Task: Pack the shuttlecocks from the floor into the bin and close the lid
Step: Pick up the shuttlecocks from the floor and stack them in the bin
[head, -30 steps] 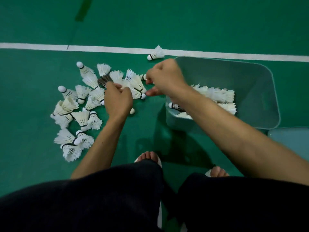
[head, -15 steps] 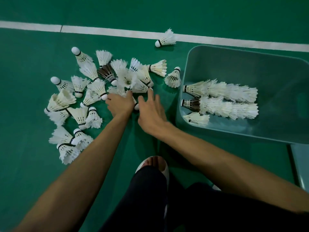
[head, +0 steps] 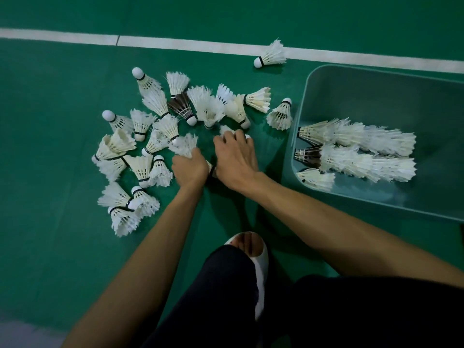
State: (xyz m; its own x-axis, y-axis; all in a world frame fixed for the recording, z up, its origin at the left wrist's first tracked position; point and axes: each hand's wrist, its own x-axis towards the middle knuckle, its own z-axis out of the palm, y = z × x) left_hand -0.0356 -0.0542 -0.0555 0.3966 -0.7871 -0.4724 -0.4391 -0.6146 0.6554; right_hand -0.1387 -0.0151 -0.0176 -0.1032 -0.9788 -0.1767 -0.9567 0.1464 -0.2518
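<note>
The bin (head: 376,202) is being filled, stacked rows already lying inside; most shuttlecocks (head: 140,146) are lying scattered on the floor (head: 50,247). One is being closed upon by the right hand (head: 236,162), another clutched by the left hand (head: 189,168). Nesting, then transfer, is seemingly being called for.

1. White feathered shuttlecocks (head: 140,156) are lying scattered in a loose pile on the green floor, one dark one (head: 181,106) among them.
2. The pale green bin (head: 376,204) is standing open beside them, holding nested rows of shuttlecocks (head: 364,151) on their sides.
</note>
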